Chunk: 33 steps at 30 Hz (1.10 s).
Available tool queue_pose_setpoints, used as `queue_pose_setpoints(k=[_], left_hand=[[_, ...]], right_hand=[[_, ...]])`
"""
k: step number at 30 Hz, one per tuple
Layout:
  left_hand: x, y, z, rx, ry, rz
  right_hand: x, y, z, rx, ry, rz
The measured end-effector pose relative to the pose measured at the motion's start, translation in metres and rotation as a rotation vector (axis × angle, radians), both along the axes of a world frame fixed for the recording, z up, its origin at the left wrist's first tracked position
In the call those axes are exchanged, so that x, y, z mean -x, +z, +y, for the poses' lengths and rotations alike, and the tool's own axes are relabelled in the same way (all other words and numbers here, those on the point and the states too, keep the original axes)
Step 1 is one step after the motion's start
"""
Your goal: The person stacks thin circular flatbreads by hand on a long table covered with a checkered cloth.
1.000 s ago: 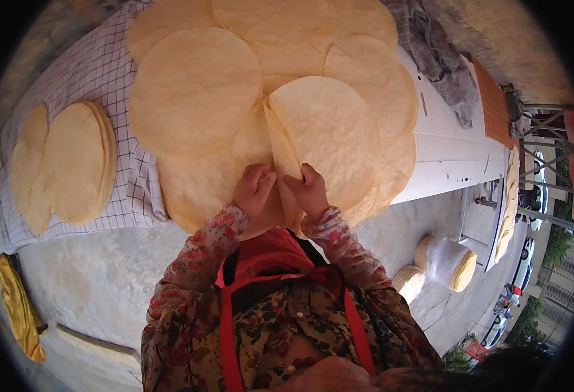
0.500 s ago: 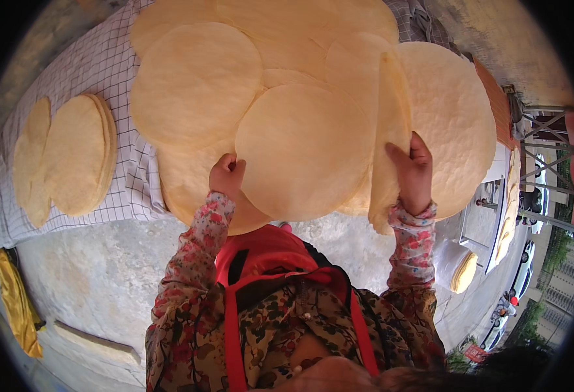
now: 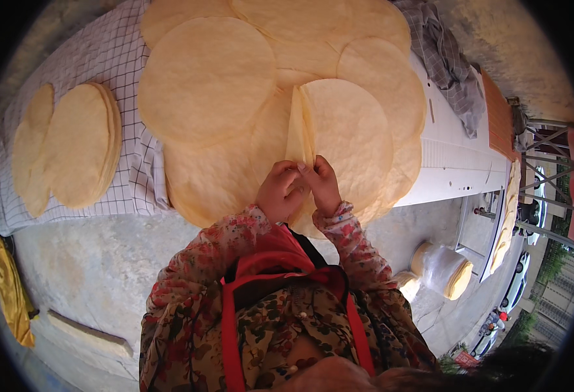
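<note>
Close to the floral-sleeved body, the left hand (image 3: 279,191) and right hand (image 3: 321,183) meet, fingers pinched shut on the near edge of a thin, pale yellow round flatbread (image 3: 349,134) atop an overlapping pile. Beyond and leftward, more such rounds lie on a white checked cloth (image 3: 104,59), with a separate stack of flatbreads (image 3: 78,147) farther left. A grey checked rag (image 3: 447,62) lies at the far right.

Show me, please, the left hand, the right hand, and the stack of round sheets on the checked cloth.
left hand (image 3: 279,191), head view, knuckles.
right hand (image 3: 323,184), head view, back.
stack of round sheets (image 3: 78,144), head view, top sheet's middle.
</note>
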<state>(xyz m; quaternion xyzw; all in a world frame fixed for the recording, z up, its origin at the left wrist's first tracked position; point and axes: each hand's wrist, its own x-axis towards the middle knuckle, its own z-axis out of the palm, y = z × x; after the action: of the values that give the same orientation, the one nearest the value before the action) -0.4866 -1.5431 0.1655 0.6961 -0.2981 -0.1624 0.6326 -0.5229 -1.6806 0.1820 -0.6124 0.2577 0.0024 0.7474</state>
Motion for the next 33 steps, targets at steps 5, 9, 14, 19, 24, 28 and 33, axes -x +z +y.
queue_pose_setpoints(k=[5, 9, 14, 19, 24, 28, 33], left_hand=[[0.013, 0.010, -0.004, 0.051, -0.052, 0.135], [-0.007, -0.005, -0.001, -0.112, 0.284, 0.185], [-0.041, -0.043, 0.021, -0.495, 0.534, -0.152], [-0.067, -0.044, 0.018, -0.468, 0.391, 0.240], [-0.054, -0.038, -0.009, -0.141, 0.325, 0.095], [-0.029, -0.011, -0.033, -0.166, 0.241, 0.016], [-0.019, 0.008, -0.037, -0.034, 0.062, -0.279]], right_hand=[[0.020, -0.005, -0.006, -0.318, -0.137, -0.128], [0.043, 0.037, -0.078, -0.414, -0.302, -0.157], [0.090, 0.204, -0.184, -0.081, -0.282, -0.301], [0.043, 0.229, -0.141, 0.183, -0.303, -0.182], [-0.011, 0.044, -0.075, 0.720, 0.011, 0.024], [-0.019, -0.021, -0.023, 0.432, 0.003, 0.006], [-0.008, 0.010, -0.024, 0.028, -0.073, -0.054]])
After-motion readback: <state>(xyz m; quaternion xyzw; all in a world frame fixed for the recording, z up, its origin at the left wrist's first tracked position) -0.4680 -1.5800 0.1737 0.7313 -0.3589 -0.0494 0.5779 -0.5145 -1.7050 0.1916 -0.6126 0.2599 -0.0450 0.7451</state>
